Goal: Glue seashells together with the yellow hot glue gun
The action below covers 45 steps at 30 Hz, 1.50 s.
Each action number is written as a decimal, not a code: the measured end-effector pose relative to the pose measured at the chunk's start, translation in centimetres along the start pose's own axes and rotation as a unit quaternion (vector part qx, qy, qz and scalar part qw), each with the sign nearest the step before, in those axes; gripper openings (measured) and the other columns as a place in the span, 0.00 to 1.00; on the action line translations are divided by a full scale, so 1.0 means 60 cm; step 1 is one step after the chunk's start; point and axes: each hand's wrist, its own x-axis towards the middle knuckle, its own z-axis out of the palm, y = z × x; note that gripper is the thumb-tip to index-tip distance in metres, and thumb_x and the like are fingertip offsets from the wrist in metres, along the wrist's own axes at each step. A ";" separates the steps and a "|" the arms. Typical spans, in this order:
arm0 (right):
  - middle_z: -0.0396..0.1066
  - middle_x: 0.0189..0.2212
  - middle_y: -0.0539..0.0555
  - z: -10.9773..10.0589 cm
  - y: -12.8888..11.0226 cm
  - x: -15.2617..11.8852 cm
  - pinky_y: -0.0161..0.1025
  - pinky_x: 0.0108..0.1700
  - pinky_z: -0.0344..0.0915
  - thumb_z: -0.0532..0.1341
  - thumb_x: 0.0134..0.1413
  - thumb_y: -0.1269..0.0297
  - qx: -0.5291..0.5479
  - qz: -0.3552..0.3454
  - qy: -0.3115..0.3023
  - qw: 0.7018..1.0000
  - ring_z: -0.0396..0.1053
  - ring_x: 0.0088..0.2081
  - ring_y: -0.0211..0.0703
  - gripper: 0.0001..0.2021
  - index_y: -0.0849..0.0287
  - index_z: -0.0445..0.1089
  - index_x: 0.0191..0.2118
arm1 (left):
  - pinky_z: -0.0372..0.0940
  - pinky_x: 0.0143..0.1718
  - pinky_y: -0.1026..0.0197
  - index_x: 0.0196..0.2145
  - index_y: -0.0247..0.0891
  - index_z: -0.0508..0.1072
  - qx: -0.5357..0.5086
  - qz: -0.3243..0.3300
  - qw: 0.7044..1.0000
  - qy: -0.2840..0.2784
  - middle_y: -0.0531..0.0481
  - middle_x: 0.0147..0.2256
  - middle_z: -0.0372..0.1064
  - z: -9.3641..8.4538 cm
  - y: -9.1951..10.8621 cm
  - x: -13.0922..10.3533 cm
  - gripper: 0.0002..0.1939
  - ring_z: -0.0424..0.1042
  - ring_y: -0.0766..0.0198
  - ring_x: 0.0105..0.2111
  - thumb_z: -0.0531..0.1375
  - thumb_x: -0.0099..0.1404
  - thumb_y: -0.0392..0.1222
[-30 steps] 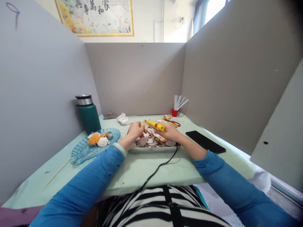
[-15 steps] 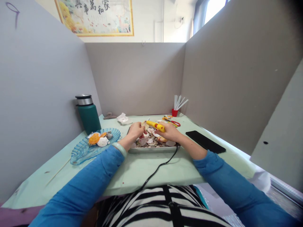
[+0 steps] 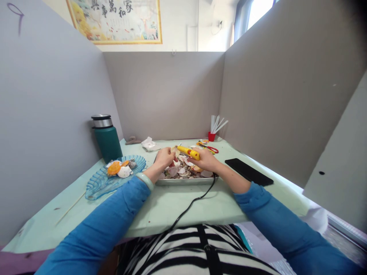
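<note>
My left hand (image 3: 165,159) pinches a pale shell (image 3: 175,151) above the left part of a metal tray (image 3: 186,182). Shells and small pebbles (image 3: 183,170) fill the tray. In my right hand (image 3: 205,159) is a yellow glue gun (image 3: 188,152), its front end pointing left at the pale shell. Whether the gun's tip touches the shell is too small to tell. A black cord (image 3: 190,204) runs from near my right hand over the tray's front rim and down across the table edge.
Left are a blue shell-shaped dish (image 3: 100,186) with orange and white pieces, a green bottle (image 3: 108,141) and a thin stick (image 3: 70,208). Right are a black flat object (image 3: 248,171), scissors (image 3: 212,149) and a red cup (image 3: 211,136) of white sticks. White tissue (image 3: 149,143) lies behind.
</note>
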 end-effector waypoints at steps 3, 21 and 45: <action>0.65 0.24 0.50 0.000 -0.001 0.000 0.32 0.29 0.52 0.57 0.52 0.51 0.004 0.003 -0.003 1.000 0.62 0.26 0.37 0.14 0.58 0.65 0.30 | 0.60 0.18 0.69 0.31 0.35 0.65 0.001 0.001 1.000 0.003 0.49 0.27 0.75 0.000 0.000 0.000 0.05 0.67 0.71 0.15 0.51 0.59 0.36; 0.66 0.24 0.50 0.002 0.002 0.000 0.32 0.30 0.52 0.56 0.52 0.50 0.000 0.000 -0.006 1.000 0.62 0.26 0.38 0.15 0.59 0.65 0.30 | 0.60 0.19 0.69 0.30 0.34 0.66 0.039 0.000 0.999 -0.012 0.48 0.26 0.75 0.002 -0.003 0.001 0.06 0.67 0.71 0.15 0.51 0.60 0.38; 0.65 0.24 0.50 0.001 0.000 0.000 0.32 0.29 0.51 0.57 0.52 0.51 0.001 -0.003 -0.003 1.000 0.61 0.26 0.37 0.15 0.59 0.65 0.30 | 0.59 0.19 0.69 0.31 0.35 0.66 0.041 0.003 0.999 -0.016 0.48 0.27 0.75 0.004 -0.011 0.006 0.06 0.68 0.71 0.16 0.51 0.61 0.39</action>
